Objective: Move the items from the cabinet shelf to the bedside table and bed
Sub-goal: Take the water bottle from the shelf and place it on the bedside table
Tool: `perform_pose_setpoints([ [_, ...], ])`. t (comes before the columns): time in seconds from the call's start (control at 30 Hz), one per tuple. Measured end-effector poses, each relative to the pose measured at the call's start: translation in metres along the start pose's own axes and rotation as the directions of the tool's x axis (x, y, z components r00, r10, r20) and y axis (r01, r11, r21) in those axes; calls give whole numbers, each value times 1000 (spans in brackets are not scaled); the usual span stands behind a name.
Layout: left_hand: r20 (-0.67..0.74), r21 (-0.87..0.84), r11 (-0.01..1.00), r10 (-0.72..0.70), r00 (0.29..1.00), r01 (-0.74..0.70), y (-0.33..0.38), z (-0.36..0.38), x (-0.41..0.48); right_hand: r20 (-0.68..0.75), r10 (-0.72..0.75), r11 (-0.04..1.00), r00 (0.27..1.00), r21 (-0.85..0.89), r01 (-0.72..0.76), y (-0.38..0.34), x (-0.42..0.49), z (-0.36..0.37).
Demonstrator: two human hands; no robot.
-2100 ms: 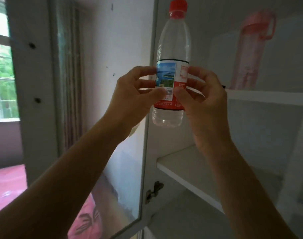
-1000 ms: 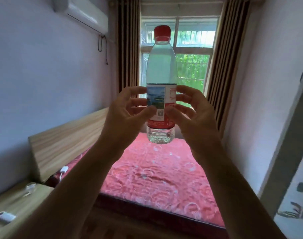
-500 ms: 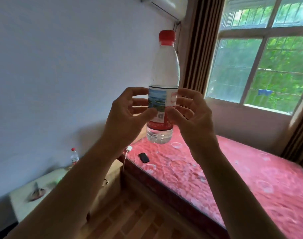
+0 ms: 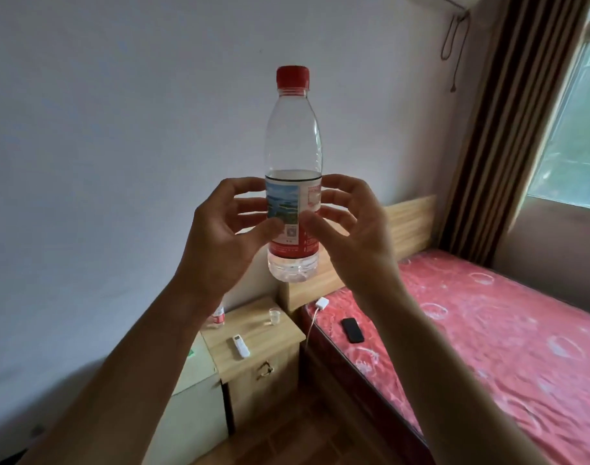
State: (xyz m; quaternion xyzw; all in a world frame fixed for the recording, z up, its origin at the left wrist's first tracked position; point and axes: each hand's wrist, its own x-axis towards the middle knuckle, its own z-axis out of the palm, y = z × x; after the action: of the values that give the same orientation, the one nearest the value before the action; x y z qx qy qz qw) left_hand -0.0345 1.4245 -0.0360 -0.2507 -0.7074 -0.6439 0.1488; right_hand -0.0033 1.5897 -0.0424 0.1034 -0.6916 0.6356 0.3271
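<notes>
A clear plastic water bottle (image 4: 293,135) with a red cap and a red-and-blue label stands upright in front of me at chest height. My left hand (image 4: 220,243) and my right hand (image 4: 357,239) both pinch it at the label, thumbs in front, fingers behind. Below and beyond it is the wooden bedside table (image 4: 280,333), which carries a small clear cup (image 4: 274,316), a white remote (image 4: 240,346) and another bottle (image 4: 217,317), partly hidden by my left arm. The bed (image 4: 508,344) with a red patterned cover lies to the right.
A black phone (image 4: 352,330) and a white charger (image 4: 321,303) with its cable lie on the bed near the wooden headboard (image 4: 411,223). A white box-like unit (image 4: 193,397) stands left of the table. Brown curtains (image 4: 508,129) and a window are at the right.
The view has swung from the cabinet shelf across the window to the bedside table and bed. Both hands have kept the same hold on the bottle throughout.
</notes>
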Motion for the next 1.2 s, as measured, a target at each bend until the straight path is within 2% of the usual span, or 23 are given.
perform_pose_setpoints([
  [0.3,-82,12,998,-53,995,54,-66,-10,71,90,36,998,995,43,-40,71,77,34],
  [0.87,-87,27,999,-44,995,46,-224,-83,253,88,55,998,995,-24,-53,213,230,162],
  [1.2,-113,83,992,-82,990,92,-304,-103,310,140,116,991,983,48,-124,297,285,205],
])
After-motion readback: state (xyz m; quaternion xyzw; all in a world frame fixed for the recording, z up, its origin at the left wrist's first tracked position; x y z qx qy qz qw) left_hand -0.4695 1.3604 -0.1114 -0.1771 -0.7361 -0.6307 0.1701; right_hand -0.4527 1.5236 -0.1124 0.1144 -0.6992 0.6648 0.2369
